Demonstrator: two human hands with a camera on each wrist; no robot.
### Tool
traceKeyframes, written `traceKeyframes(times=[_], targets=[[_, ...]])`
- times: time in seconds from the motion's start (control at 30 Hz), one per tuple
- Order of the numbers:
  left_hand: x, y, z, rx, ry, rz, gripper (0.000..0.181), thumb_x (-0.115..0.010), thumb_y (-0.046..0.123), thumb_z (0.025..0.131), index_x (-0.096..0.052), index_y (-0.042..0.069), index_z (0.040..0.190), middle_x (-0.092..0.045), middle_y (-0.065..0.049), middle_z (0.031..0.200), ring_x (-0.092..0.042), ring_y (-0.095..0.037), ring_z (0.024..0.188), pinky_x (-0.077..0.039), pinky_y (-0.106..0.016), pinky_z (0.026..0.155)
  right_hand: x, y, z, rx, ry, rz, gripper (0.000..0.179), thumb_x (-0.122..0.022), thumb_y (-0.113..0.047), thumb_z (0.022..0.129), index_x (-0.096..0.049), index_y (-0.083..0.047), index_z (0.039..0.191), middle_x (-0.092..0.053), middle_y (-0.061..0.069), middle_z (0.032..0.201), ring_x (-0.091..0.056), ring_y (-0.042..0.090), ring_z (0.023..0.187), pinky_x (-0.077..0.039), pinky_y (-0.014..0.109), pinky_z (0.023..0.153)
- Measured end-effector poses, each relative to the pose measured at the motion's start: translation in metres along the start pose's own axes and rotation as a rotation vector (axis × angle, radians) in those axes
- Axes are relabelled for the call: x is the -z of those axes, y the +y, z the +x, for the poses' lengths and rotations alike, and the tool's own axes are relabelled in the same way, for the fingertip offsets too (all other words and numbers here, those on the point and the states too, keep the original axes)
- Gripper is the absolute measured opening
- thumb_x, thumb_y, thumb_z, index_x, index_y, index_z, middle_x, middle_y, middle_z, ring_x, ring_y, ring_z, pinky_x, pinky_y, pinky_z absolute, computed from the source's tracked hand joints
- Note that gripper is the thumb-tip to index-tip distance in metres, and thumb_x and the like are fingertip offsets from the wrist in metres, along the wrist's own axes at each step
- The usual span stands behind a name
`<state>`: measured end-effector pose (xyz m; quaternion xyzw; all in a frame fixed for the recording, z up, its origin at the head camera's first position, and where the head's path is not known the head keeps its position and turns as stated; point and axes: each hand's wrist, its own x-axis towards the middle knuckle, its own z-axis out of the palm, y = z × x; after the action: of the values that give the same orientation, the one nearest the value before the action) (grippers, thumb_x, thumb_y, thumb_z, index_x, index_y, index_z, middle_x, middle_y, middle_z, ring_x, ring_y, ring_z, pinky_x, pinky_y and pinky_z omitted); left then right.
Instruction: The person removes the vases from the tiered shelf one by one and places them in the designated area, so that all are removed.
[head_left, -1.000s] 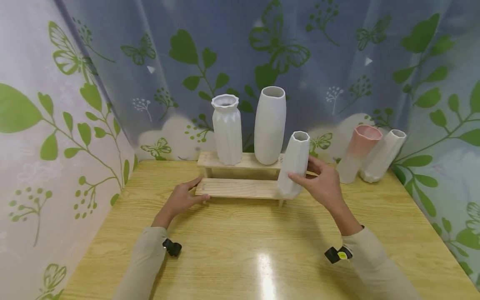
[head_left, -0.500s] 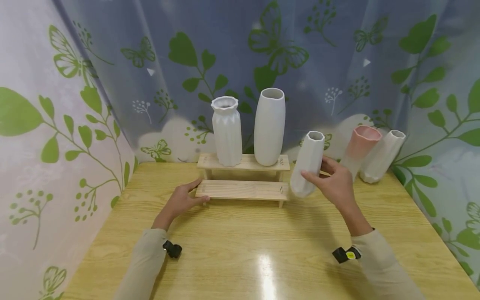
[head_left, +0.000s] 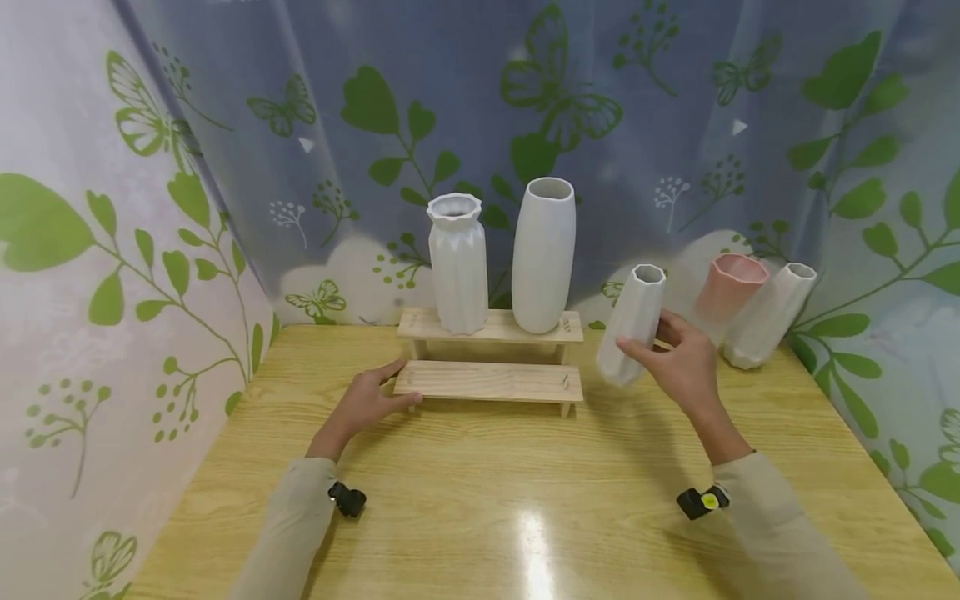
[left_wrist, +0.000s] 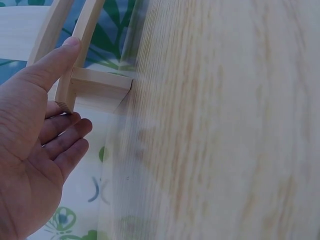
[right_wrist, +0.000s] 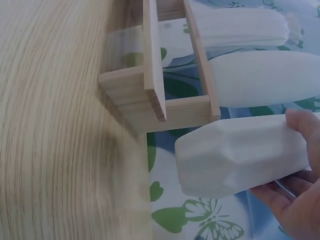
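My right hand [head_left: 683,364] grips a white faceted vase [head_left: 632,321] by its side, thumb in front and fingers behind. The vase leans slightly, held up off the table just right of a two-step wooden stand [head_left: 487,381]. In the right wrist view the base of this vase [right_wrist: 220,160] shows apart from the stand's end. My left hand [head_left: 367,403] holds the left end of the stand's lower step. Seen from the left wrist, the thumb lies over the board [left_wrist: 65,95] and the fingers sit at its other side. On the upper step stand a white fluted vase [head_left: 459,271] and a taller smooth white vase [head_left: 544,258].
A pink-and-white vase [head_left: 727,287] and another white vase [head_left: 768,321] stand close together at the back right, behind my right hand. The wooden table [head_left: 450,500] meets a patterned curtain [head_left: 480,100] at the back and sides.
My right hand has carried the faceted vase rightward, from the right end of the lower step to beside the stand. My left hand stays on the stand.
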<state>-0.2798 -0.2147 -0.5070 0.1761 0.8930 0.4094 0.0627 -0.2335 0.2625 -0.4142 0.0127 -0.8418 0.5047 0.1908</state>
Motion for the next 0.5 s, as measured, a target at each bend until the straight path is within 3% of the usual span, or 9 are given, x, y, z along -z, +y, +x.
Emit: traceKeyframes(times=[0.5], targets=[[0.0,0.001,0.0,0.004,-0.003,0.006,0.094,-0.076,0.053,0.089,-0.035,0.007,0.16,-0.036,-0.018,0.161,-0.04,-0.043,0.144,-0.043,-0.059,0.109,-0.003,0.025,0.023,-0.007,0.051,-0.03,0.067,-0.087,-0.032,0.084,-0.061,-0.002,0.139,-0.069,0.021,0.128,-0.068,0.036,0.114,-0.055,0.014,0.078]])
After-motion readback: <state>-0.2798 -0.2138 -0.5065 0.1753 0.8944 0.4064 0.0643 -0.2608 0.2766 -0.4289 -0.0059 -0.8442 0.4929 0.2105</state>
